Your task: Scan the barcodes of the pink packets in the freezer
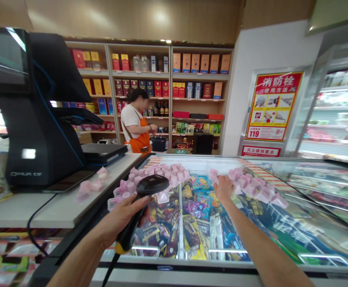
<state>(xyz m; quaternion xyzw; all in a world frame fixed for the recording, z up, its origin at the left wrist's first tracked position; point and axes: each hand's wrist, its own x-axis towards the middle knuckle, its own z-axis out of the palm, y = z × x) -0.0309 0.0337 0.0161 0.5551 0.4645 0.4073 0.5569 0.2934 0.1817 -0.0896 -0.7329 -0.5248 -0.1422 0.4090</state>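
My left hand [132, 209] is wrapped round the handle of a black and yellow barcode scanner [152, 184], its head tilted over the freezer's glass top. Under and behind the scanner stand many small pink cup-shaped packs [174, 174], some with barcode labels. My right hand [224, 188] is over the glass, with its fingers closed at a pink pack [213, 174]; the fingertips are partly hidden. Just right of that hand runs a second row of pink packs [256, 187]. Through the glass, colourful ice cream wrappers [197, 207] show in the freezer.
On the left counter [102, 199] stand a black checkout terminal [39, 119] and a few pink packs [91, 185]. A cable hangs off its edge. A person in an orange apron [139, 135] stands behind, by shelves of boxes [194, 63]. A red fire-hydrant poster [274, 105] hangs at right.
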